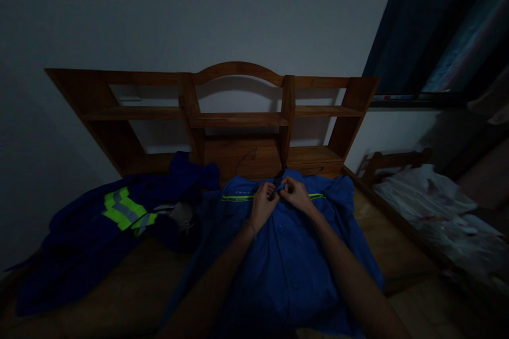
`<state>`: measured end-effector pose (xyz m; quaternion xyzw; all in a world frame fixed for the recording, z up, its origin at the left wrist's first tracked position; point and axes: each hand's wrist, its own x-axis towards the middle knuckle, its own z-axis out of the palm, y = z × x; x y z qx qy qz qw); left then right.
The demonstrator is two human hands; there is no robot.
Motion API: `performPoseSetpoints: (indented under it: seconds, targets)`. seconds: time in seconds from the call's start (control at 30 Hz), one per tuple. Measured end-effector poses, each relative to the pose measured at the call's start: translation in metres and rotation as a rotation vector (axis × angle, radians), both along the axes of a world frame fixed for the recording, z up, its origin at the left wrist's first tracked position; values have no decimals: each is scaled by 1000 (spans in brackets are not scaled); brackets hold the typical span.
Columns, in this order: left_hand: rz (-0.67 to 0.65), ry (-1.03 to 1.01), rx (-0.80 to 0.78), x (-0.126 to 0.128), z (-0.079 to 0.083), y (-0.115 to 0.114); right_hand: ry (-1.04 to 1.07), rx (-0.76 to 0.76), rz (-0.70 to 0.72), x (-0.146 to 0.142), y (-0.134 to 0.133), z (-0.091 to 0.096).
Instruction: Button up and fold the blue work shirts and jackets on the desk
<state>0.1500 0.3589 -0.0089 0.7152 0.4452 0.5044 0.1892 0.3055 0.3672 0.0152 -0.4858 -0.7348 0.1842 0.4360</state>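
Note:
A blue work shirt (pixel 270 254) with a thin yellow-green stripe across its chest lies spread on the wooden desk, its collar toward the shelf. Near the collar, my left hand (pixel 263 202) pinches the edge of the front opening. My right hand (pixel 296 195) grips the facing edge just beside it, the two hands almost touching. A small fold of blue cloth shows between the fingertips; any button there is too dark to make out. Lower down the front, buttons (pixel 281 227) show faintly.
Left of the shirt lies a darker blue garment (pixel 91 243) with wide yellow-green and grey bands. Behind stands a wooden shelf unit (pixel 238 121) against the wall. White plastic bags (pixel 425 190) sit at the right, below a dark window (pixel 445 58).

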Motion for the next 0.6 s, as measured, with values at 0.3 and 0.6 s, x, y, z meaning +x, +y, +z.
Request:
performPoseSetpoints:
  seconds: [0.3, 0.6]
  targets:
    - [261, 352, -175, -26, 7, -7, 448, -104, -18, 23, 22, 15]
    - [-117, 322, -268, -48, 25, -22, 95, 49, -218, 28, 43, 71]
